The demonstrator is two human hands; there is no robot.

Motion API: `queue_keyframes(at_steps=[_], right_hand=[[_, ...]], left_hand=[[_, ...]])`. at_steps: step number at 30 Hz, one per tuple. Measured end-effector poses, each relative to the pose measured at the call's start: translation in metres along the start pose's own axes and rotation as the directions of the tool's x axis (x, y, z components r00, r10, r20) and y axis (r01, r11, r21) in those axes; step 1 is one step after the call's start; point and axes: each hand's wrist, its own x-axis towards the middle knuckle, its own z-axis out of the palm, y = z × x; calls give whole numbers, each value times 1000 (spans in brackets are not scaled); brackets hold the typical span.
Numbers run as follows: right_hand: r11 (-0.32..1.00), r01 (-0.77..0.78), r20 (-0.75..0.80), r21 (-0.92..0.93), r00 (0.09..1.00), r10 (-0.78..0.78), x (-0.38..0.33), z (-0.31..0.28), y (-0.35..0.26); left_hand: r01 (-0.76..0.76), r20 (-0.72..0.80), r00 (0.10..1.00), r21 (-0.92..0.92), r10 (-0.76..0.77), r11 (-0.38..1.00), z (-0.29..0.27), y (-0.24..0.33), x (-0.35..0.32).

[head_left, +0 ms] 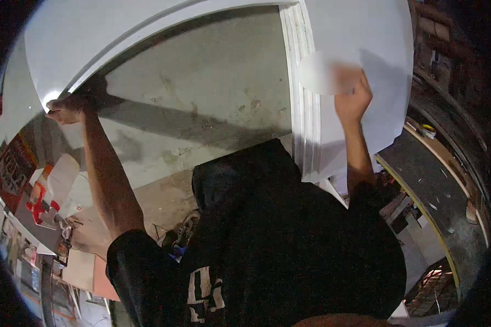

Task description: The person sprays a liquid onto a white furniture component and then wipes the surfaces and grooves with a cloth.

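Hands raised against a large white panel (pixel 360 32) with a moulded frame, seen from above. The left hand (pixel 65 109), at the upper left of the frame, is closed around the panel's curved outer edge, fingers wrapped over the rim. The right hand (pixel 352 98), at the upper right, lies against the flat white face just beside the vertical moulding (pixel 305 109); its fingertips meet a blurred patch, so whether it grips or only presses cannot be told. Between the two arms, through the frame's opening, shows a stained concrete floor (pixel 202 98). The person's dark shirt (pixel 289 245) fills the lower centre. At the lower left stand cluttered shelves with red and white packages (pixel 41 199), well apart from the panel. At the right edge runs a dark tabletop (pixel 425 185) with a pale rim, bearing small scattered items.
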Motion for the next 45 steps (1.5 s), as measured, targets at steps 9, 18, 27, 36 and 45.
queue_keyframes(at_steps=[9,18,27,36,45], right_hand=[[990,140,113,5,984,-140,-34,13,13],[987,154,94,41,983,-158,-21,23,1],[982,189,102,21,976,-190,-22,20,2],[978,203,63,39,977,-206,-12,31,0],[980,191,82,49,978,-194,-20,27,6]], left_hand=[[-16,21,1000,55,15,998,3,7,-5],[-1,94,996,-21,3,1000,-6,7,6],[45,72,996,9,-45,999,-8,29,-11],[16,75,997,-44,-12,999,-13,39,-12],[-14,51,999,-4,14,1000,-6,32,-14]])
